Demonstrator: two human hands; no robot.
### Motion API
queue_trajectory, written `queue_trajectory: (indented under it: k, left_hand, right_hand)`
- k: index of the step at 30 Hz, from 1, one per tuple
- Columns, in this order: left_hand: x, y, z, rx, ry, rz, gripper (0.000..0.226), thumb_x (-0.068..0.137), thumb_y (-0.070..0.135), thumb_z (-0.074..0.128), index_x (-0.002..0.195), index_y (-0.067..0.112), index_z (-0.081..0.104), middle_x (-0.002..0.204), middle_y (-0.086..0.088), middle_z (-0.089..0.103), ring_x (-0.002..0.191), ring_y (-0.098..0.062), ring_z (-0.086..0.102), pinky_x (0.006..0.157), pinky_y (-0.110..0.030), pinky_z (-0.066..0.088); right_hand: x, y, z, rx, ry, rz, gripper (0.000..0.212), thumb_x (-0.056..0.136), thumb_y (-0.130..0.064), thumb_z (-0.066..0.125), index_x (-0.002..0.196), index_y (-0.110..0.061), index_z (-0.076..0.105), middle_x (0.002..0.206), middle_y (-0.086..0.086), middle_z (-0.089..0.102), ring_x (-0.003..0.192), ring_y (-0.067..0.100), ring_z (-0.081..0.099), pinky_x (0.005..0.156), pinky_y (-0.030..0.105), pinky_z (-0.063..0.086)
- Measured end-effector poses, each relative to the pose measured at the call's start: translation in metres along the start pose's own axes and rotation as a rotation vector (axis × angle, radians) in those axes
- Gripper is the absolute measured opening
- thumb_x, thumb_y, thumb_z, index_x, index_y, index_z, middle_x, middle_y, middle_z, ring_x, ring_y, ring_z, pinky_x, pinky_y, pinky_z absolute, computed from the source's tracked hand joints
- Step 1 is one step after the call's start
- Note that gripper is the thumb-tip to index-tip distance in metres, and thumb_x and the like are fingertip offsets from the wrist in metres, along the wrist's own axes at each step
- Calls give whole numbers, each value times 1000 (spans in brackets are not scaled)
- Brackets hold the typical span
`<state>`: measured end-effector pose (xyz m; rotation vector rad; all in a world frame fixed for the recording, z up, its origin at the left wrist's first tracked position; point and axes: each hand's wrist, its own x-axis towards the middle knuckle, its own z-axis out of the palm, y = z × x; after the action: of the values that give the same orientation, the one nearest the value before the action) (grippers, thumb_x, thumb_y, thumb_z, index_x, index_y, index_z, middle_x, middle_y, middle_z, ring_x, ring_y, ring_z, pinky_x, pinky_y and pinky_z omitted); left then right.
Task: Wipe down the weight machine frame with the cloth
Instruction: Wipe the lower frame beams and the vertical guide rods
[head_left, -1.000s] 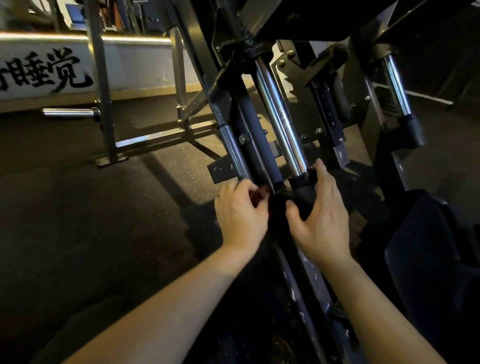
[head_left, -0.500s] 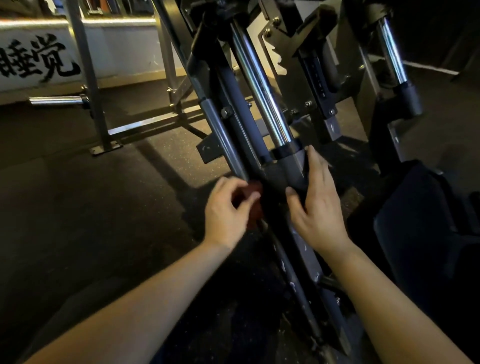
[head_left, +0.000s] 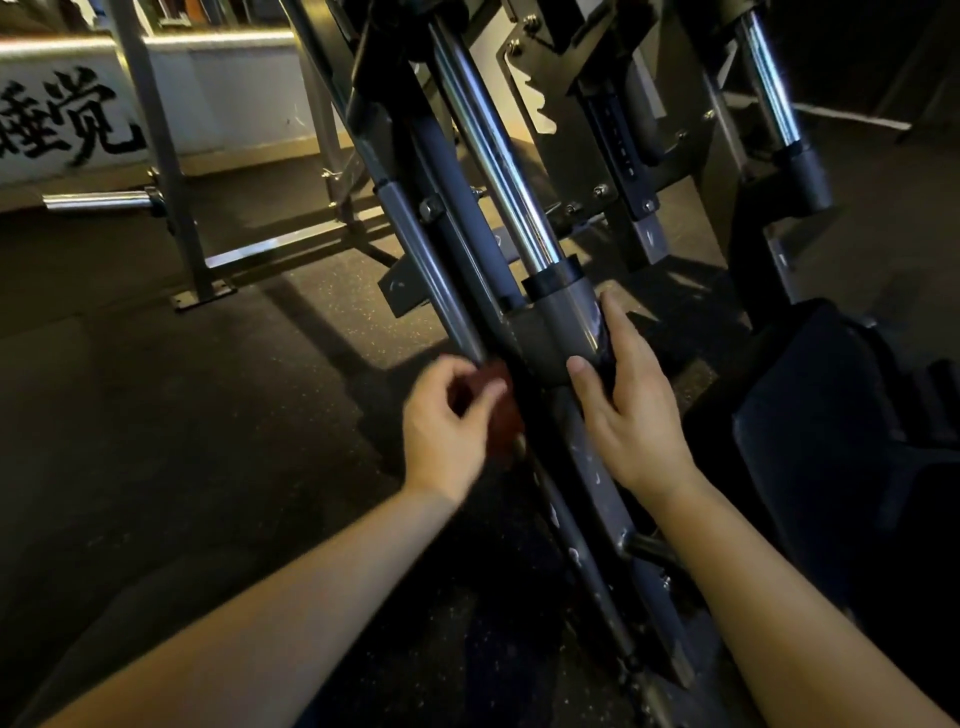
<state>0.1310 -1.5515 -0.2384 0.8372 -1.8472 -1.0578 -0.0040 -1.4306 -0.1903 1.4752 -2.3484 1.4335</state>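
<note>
**Q:** Where is the cloth (head_left: 500, 411)?

**A:** Just below and left of the grey sleeve (head_left: 563, 332) on the weight machine frame (head_left: 592, 483). It is bunched in the left hand (head_left: 449, 423), whose fingers curl round it.

**Q:** And the right hand (head_left: 631, 415)?

**A:** It rests on the sleeve's right side, fingers straight and together, thumb spread across the front. A chrome rod (head_left: 493, 145) rises above the sleeve.
</note>
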Motion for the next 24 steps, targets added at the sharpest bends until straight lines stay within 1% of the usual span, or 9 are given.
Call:
queue_trajectory:
  k: [3, 5, 8, 9, 11, 14, 19, 21, 24]
  left_hand:
    - [-24, -11, 10, 31, -96, -16, 13, 89, 25, 78, 90, 25, 65, 87, 9, 68, 87, -3, 66, 87, -32, 55]
    - [-10, -2, 6, 33, -56, -25, 14, 88, 24, 78, 86, 24, 65, 82, 8, 68, 81, -2, 66, 79, -26, 55]
    - [32, 16, -15, -68, 106, -43, 12, 91, 25, 75, 93, 21, 64, 92, 6, 70, 89, -5, 67, 70, -17, 56]
    - [42, 19, -21, -74, 134, -29, 12, 93, 27, 74, 97, 21, 64, 98, 5, 69, 94, -6, 67, 73, -16, 56]
    - [42, 17, -24, -50, 126, 15, 13, 94, 30, 72, 101, 24, 62, 103, 8, 68, 101, -6, 65, 83, -21, 56]
    - [2, -3, -4, -55, 13, -27, 14, 93, 26, 73, 94, 31, 60, 97, 9, 67, 96, -4, 65, 88, -30, 55]
    - [-54, -31, 20, 47, -253, 5, 13, 90, 28, 76, 92, 33, 63, 89, 13, 68, 90, 0, 66, 89, -37, 56]
    - [-36, -28, 14, 42, -183, 18, 14, 88, 26, 78, 88, 30, 64, 82, 11, 68, 82, -4, 66, 84, -41, 56]
    - [11, -10, -7, -14, 21, -1, 10, 91, 28, 75, 92, 27, 65, 88, 9, 69, 87, -5, 66, 84, -33, 57]
  right_hand:
    - [-3, 1, -1, -16, 16, -5, 66, 104, -33, 55, 161, -22, 24, 161, -3, 36, 148, 6, 30, 123, 42, 31]
    - [-5, 3, -2, -19, 47, -5, 68, 102, -36, 58, 161, -23, 26, 158, -5, 40, 146, 6, 34, 120, 41, 35]
    - [-6, 2, -5, 20, 113, 55, 79, 95, -41, 68, 159, -26, 26, 150, -17, 38, 137, -4, 35, 111, 18, 33]
    - [-5, 2, -7, 42, 126, 88, 83, 92, -42, 71, 159, -28, 25, 150, -17, 38, 137, -3, 36, 109, 15, 31]
    - [-5, 4, -11, 76, 134, 141, 87, 88, -45, 74, 159, -28, 26, 154, -11, 42, 140, 4, 39, 113, 24, 34]
    - [-7, 6, -12, 135, 122, 198, 86, 84, -52, 76, 156, -29, 33, 147, -10, 51, 134, 6, 48, 112, 35, 43]
    - [-12, 5, -9, 190, 130, 233, 77, 86, -41, 79, 152, -26, 41, 112, -28, 56, 107, -16, 56, 84, 6, 47]
    - [-16, 5, -9, 196, 127, 246, 77, 87, -39, 79, 152, -24, 40, 112, -30, 54, 106, -16, 55, 83, 5, 47]
    - [-24, 5, -7, 193, 123, 250, 77, 88, -37, 78, 153, -24, 39, 122, -23, 56, 110, -9, 57, 94, 19, 52]
